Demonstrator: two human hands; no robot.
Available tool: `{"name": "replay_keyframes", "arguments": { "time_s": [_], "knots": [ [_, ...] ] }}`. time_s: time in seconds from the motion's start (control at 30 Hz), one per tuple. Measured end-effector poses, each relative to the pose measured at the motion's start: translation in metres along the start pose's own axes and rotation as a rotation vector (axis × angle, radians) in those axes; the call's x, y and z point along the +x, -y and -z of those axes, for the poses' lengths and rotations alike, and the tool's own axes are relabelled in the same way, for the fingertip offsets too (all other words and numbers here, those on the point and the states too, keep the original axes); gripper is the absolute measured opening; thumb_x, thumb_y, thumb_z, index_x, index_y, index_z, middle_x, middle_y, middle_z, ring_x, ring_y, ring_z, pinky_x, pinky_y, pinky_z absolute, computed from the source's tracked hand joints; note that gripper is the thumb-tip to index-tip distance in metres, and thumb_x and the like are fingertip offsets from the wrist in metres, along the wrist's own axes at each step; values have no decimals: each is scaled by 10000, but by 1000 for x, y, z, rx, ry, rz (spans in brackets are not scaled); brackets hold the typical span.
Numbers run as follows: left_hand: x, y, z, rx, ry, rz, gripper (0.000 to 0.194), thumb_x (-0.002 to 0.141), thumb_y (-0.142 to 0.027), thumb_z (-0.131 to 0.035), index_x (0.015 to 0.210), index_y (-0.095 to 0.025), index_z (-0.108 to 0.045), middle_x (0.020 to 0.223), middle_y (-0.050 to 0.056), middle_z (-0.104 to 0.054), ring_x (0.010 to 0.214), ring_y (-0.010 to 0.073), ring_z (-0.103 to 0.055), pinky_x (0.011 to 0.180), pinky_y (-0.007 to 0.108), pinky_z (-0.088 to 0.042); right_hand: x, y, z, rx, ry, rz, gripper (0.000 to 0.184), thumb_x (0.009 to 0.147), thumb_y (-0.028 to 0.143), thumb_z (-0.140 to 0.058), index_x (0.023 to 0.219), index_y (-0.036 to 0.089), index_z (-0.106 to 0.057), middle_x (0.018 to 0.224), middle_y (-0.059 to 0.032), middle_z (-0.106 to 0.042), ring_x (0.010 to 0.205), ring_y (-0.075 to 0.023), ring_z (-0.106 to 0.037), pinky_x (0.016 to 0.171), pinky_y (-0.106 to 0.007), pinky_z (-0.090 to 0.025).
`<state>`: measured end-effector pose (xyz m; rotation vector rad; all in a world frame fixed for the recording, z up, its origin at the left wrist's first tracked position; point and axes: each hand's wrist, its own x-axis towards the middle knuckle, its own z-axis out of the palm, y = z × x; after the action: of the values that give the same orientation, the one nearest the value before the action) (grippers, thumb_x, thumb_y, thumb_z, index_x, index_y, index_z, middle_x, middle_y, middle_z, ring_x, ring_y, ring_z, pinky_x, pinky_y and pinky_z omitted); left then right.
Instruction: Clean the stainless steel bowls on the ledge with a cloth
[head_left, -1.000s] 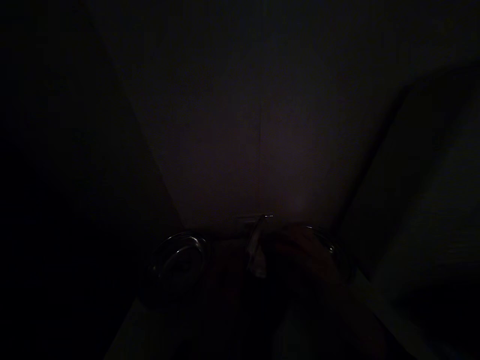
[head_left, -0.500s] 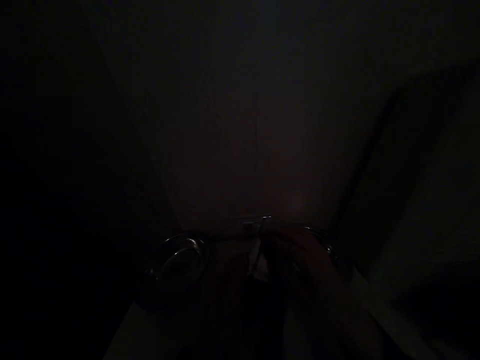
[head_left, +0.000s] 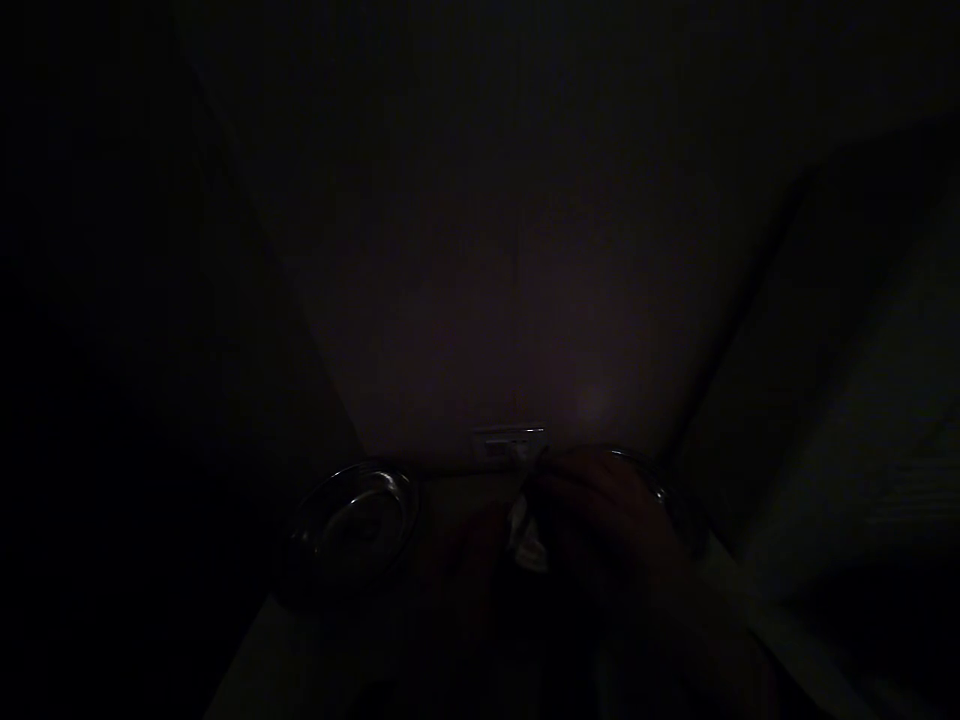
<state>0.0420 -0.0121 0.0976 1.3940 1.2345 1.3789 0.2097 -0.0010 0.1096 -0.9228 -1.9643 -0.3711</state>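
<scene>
The picture is almost black. My right hand (head_left: 607, 510) shows faintly at lower centre, its fingers curled toward a small pale object (head_left: 525, 530) that may be a packet or a slip of paper. A dim reddish shape left of that object could be my left hand (head_left: 465, 560), but its fingers cannot be made out. A round shiny metal bowl (head_left: 352, 525) sits to the left. A second metal rim (head_left: 660, 490) glints behind my right hand.
A faint pale wall or panel (head_left: 517, 300) with a vertical seam rises behind the hands. A small bright fitting (head_left: 514, 437) sits at its base. A pale surface edge (head_left: 262, 660) shows at lower left. Everything else is lost in darkness.
My right hand has shifted slightly left toward the pale object, which now looks shorter and more covered. The bowl has stayed in place.
</scene>
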Motion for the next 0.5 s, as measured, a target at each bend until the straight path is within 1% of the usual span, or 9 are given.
{"name": "replay_keyframes", "arguments": {
  "time_s": [0.07,0.13,0.27,0.37,0.43,0.5],
  "knots": [
    [0,0,1,-1,5,6,311,893,-372,-554,1099,-145,-604,1071,59,-626,898,187,-625,755,350,-546,0,1,-1,22,6,-1,272,876,159,-526,1132,181,-615,1094,-97,-690,996,-231,-607,805,-400,-532],
    [0,1,2,4,-3,6,317,892,-377,-555,1096,-140,-605,1068,58,-627,901,190,-625,758,354,-545,0,5,-1,23,9,11,268,875,169,-525,1124,181,-623,1088,-100,-693,995,-234,-612,803,-401,-538],
    [-2,-1,1,26,-39,-5,275,900,-379,-542,1034,-152,-622,1012,54,-643,842,155,-627,725,321,-545,0,12,0,47,6,36,289,870,159,-514,1134,200,-626,1089,-97,-695,1020,-241,-613,821,-413,-541],
    [-3,-5,0,43,-70,-17,265,875,-410,-563,882,-162,-655,862,39,-675,754,149,-641,642,275,-541,0,15,3,82,22,45,295,872,167,-521,1148,202,-619,1118,-96,-687,1046,-247,-602,834,-425,-534],
    [-3,-7,0,52,-92,-25,243,822,-419,-613,758,-190,-662,745,35,-682,725,174,-659,573,249,-528,2,17,6,85,25,43,278,879,174,-516,1135,195,-623,1117,-94,-689,1037,-249,-602,824,-427,-534],
    [-3,-10,0,60,-115,-31,207,766,-409,-657,683,-219,-652,685,30,-682,742,204,-675,543,237,-520,6,20,9,72,36,40,264,883,167,-507,1115,187,-631,1104,-88,-695,1029,-247,-604,818,-421,-535]
  ]
}}
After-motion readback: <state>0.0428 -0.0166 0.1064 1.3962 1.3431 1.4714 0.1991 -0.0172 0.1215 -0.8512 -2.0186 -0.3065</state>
